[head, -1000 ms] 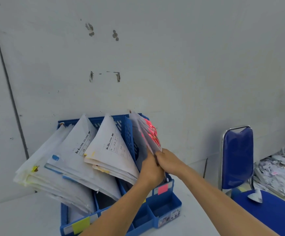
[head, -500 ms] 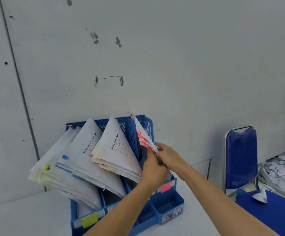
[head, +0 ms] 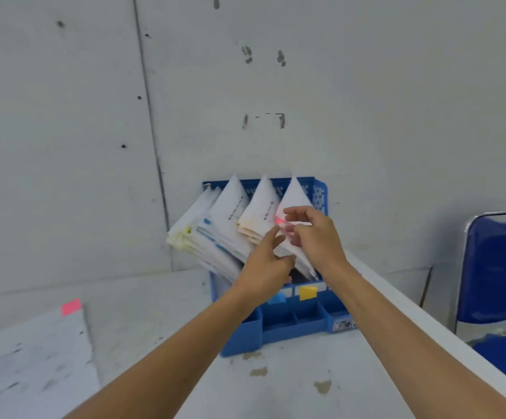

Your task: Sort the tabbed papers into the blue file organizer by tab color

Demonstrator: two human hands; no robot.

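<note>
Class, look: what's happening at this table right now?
A person is filing papers into a blue file organizer against the wall. The left hand and right hand are at its rightmost stack, the pink-tabbed papers, fingers loose rather than gripping. Three other stacks lean in the slots beside it. Another pile with a pink tab lies on the table, to the left.
</note>
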